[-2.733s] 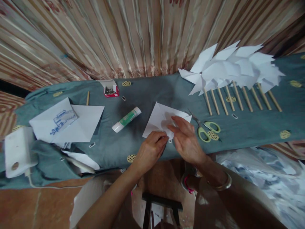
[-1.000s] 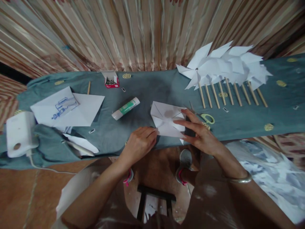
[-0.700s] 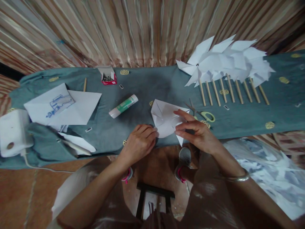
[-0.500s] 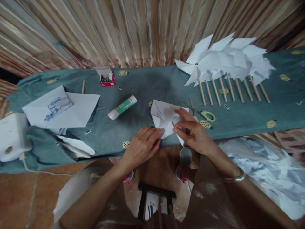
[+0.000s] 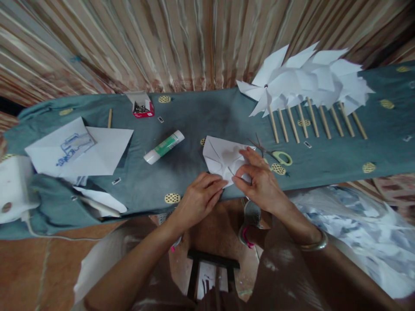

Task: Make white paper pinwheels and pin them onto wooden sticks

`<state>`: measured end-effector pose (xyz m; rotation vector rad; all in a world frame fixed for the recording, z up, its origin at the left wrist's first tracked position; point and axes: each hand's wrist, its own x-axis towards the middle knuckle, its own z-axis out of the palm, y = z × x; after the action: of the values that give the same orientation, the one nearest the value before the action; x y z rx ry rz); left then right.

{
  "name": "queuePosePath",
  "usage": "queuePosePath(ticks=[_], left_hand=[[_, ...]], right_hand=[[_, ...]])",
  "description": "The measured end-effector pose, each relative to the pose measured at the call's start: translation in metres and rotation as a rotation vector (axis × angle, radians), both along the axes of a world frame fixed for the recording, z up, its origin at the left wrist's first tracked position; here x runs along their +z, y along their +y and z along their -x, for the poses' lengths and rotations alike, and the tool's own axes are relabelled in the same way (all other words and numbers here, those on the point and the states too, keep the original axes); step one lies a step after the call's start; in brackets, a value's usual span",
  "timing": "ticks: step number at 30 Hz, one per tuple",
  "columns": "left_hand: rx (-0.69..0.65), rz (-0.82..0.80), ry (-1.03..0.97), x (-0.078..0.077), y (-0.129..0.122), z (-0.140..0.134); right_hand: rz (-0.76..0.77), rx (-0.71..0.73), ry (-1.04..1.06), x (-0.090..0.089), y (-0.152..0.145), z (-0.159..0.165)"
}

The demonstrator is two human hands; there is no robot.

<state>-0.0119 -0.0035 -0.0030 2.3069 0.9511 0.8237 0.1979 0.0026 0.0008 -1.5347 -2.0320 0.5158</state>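
Note:
A white sheet of paper point(image 5: 218, 149) with creases and cut lines lies at the near edge of the cloth-covered table. My left hand point(image 5: 201, 194) presses its lower left edge with the fingers together. My right hand point(image 5: 257, 177) pinches a flap of the same paper between thumb and forefinger and bends it toward the middle. Scissors point(image 5: 281, 158) with light green handles lie just right of the paper. To its left rests a glue stick point(image 5: 164, 147) with a green label.
Several white paper pinwheels point(image 5: 301, 82) on wooden sticks overlap at the back right. A red box of small metal pieces point(image 5: 143, 109) stands at the back left. Folded white papers point(image 5: 112, 149) and a white power adapter point(image 5: 16, 188) are at left. A plastic bag of paper scraps point(image 5: 366, 233) sits below right.
My right hand has drawn the paper's flap inward, toward the centre. My left hand has slid slightly right along the lower edge. The view has shifted a little.

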Motion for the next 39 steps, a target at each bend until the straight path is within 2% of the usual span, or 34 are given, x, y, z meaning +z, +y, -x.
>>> queuePosePath(ticks=[23,35,39], left_hand=[[0.023,0.027,-0.018,-0.003,0.000,-0.003],[0.022,0.027,-0.019,-0.003,0.001,-0.003],[0.019,0.022,-0.013,-0.003,0.001,-0.003]], right_hand=[[-0.021,-0.037,-0.007,-0.007,0.000,0.000],[-0.121,0.081,-0.142,-0.005,-0.009,0.005],[-0.087,0.092,-0.169,-0.004,-0.011,0.006]])
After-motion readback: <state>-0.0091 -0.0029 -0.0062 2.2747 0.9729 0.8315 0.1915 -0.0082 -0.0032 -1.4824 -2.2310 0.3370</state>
